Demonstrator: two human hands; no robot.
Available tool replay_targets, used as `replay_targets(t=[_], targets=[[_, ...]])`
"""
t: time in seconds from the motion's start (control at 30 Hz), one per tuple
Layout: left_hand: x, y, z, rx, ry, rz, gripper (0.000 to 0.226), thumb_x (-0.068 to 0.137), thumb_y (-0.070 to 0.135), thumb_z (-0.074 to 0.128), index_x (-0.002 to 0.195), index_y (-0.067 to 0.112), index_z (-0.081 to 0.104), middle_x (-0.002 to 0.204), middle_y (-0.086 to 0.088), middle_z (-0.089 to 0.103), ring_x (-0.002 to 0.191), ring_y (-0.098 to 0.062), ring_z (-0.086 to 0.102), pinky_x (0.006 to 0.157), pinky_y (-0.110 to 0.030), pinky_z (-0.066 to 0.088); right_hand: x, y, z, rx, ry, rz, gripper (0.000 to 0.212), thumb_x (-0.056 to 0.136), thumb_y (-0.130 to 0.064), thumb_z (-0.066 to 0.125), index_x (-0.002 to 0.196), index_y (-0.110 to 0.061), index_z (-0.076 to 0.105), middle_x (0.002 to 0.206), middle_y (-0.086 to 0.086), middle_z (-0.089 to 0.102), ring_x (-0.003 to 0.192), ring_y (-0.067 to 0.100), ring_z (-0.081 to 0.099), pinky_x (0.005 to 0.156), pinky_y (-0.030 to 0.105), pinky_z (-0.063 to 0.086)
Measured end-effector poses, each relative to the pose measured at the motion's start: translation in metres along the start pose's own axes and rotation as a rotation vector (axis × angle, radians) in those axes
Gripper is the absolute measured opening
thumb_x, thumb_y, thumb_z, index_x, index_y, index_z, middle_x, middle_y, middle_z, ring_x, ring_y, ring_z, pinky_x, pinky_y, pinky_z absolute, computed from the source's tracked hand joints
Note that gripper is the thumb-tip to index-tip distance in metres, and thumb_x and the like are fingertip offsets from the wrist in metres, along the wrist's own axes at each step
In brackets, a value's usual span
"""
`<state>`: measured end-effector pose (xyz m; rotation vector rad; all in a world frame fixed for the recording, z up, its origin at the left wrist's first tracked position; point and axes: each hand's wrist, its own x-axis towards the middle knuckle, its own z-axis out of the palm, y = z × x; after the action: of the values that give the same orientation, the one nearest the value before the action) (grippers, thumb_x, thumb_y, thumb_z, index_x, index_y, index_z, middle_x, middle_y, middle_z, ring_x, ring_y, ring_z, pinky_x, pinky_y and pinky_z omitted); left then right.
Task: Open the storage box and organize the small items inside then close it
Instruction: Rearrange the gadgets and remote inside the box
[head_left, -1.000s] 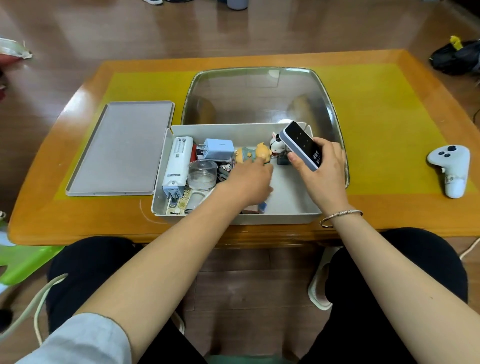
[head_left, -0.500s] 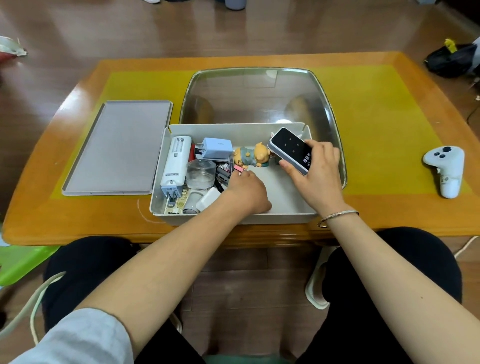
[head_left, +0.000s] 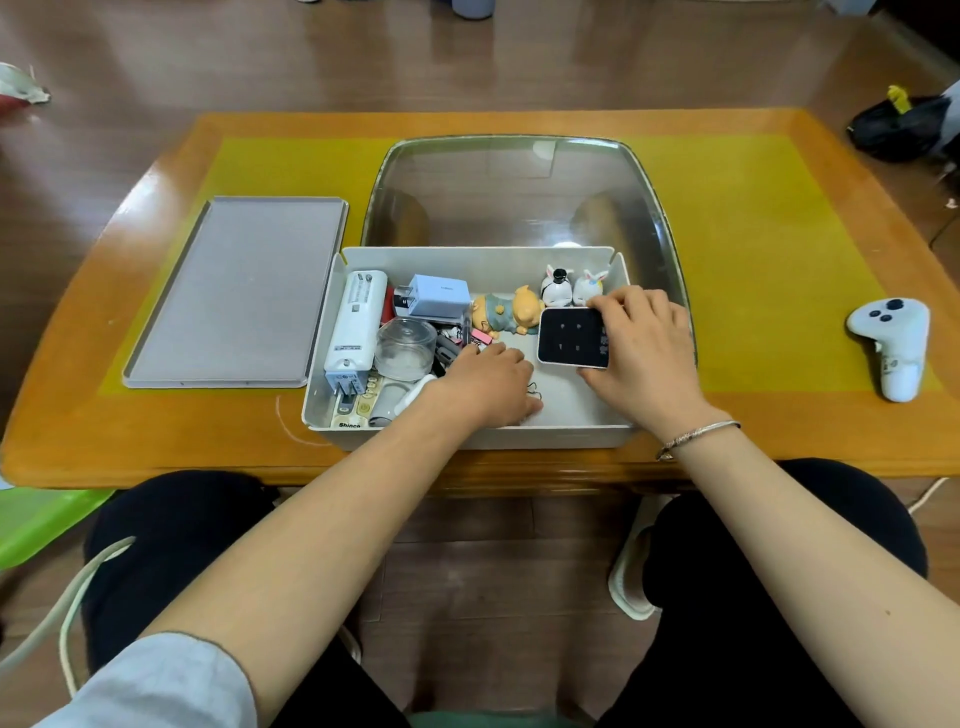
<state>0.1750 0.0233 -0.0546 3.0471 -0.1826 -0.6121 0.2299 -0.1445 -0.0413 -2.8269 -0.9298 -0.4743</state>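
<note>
Lowered flat now, the black-faced device (head_left: 573, 336) sits gripped in her right hand (head_left: 636, 348); left hand (head_left: 488, 382) rests loose inside the storage box (head_left: 467, 434). Sorting continues, lid (head_left: 236, 291) still off.

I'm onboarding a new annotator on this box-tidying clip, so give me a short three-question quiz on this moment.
1. True or false: the lid lies on the table left of the storage box.
2. Which hand holds the black-faced device? A) left hand B) right hand C) neither
3. Fill in: the two rabbit figurines stand in the box's far ____ corner.

Key: 1 true; 2 B, the right hand grips it while the left hand rests inside the box; 3 right.
</note>
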Motion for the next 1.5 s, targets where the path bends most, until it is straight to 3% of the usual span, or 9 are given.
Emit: replay_targets(t=[0.13,0.23,0.4,0.6,0.8,0.9,1.03,1.2,1.5], targets=[[0.000,-0.002,-0.005,-0.033,-0.053,0.006,0.045,0.098,0.042,0.042,0.139,0.024,0.043,0.142,-0.012,0.043,0.133,-0.031,0.034,0.106,-0.045,0.028,0.001,0.000,0.000,-0.162,-0.119,-0.054,0.053,0.065,-0.031,0.073,0.113,-0.014,0.058,0.107,0.007,0.056,0.102,0.029,0.046,0.084,0.038,0.033],[-0.001,-0.002,-0.006,-0.069,-0.074,0.025,0.041,0.096,0.034,0.050,0.137,0.034,0.045,0.134,-0.011,0.047,0.129,-0.031,0.036,0.103,-0.044,0.029,0.003,0.001,0.004,-0.198,-0.214,-0.064,0.050,0.070,-0.042,0.069,0.111,-0.015,0.057,0.111,0.004,0.057,0.107,0.026,0.045,0.085,0.037,0.032],[-0.001,-0.005,-0.008,-0.112,-0.126,0.052,0.040,0.097,0.027,0.049,0.134,0.043,0.047,0.129,-0.010,0.048,0.126,-0.031,0.036,0.103,-0.043,0.028,0.003,0.001,0.010,-0.161,-0.301,-0.057,0.068,0.067,-0.062,0.069,0.117,-0.018,0.054,0.118,0.001,0.059,0.114,0.023,0.045,0.089,0.039,0.031],[-0.003,-0.001,-0.006,-0.087,-0.008,-0.040,0.039,0.095,0.036,0.051,0.130,0.020,0.046,0.131,-0.015,0.048,0.123,-0.034,0.040,0.100,-0.041,0.033,0.006,0.001,0.009,-0.155,-0.343,-0.028,0.063,0.069,-0.066,0.064,0.111,-0.020,0.055,0.114,-0.001,0.060,0.113,0.021,0.044,0.086,0.041,0.028],[-0.006,-0.006,-0.002,-0.060,0.098,-0.079,0.049,0.100,0.044,0.040,0.132,0.007,0.044,0.136,-0.014,0.044,0.128,-0.031,0.038,0.102,-0.041,0.033,0.006,-0.003,0.005,-0.201,-0.388,-0.039,0.045,0.077,-0.051,0.065,0.112,-0.023,0.060,0.114,-0.002,0.062,0.113,0.022,0.043,0.088,0.042,0.026],[-0.005,-0.006,0.000,-0.018,0.110,-0.082,0.047,0.101,0.041,0.039,0.132,0.006,0.045,0.135,-0.015,0.045,0.127,-0.032,0.039,0.101,-0.042,0.034,0.004,-0.006,-0.002,-0.223,-0.294,-0.068,0.038,0.077,-0.045,0.067,0.107,-0.022,0.065,0.106,-0.001,0.066,0.110,0.024,0.044,0.086,0.040,0.025],[-0.003,-0.003,0.001,-0.042,0.165,-0.037,0.039,0.099,0.033,0.044,0.132,0.011,0.042,0.132,-0.013,0.047,0.122,-0.031,0.043,0.095,-0.042,0.036,0.010,-0.016,-0.007,-0.135,-0.303,-0.095,0.033,0.080,-0.037,0.068,0.107,-0.017,0.066,0.103,0.005,0.066,0.103,0.026,0.054,0.082,0.038,0.042],[-0.001,-0.004,-0.001,-0.056,0.040,0.010,0.052,0.100,0.040,0.038,0.147,0.020,0.032,0.149,-0.011,0.033,0.132,-0.030,0.039,0.104,-0.045,0.031,0.019,-0.026,0.006,-0.070,-0.511,-0.015,0.032,0.082,-0.032,0.067,0.107,-0.013,0.060,0.106,0.010,0.063,0.098,0.028,0.058,0.078,0.037,0.051],[0.003,0.003,-0.002,-0.078,-0.014,0.021,0.061,0.100,0.041,0.038,0.152,0.016,0.019,0.161,-0.009,0.004,0.143,-0.029,0.024,0.111,-0.047,0.025,0.024,-0.024,0.016,-0.094,-0.446,0.049,0.022,0.088,-0.023,0.061,0.107,-0.011,0.060,0.105,0.012,0.063,0.097,0.030,0.061,0.073,0.035,0.049]])
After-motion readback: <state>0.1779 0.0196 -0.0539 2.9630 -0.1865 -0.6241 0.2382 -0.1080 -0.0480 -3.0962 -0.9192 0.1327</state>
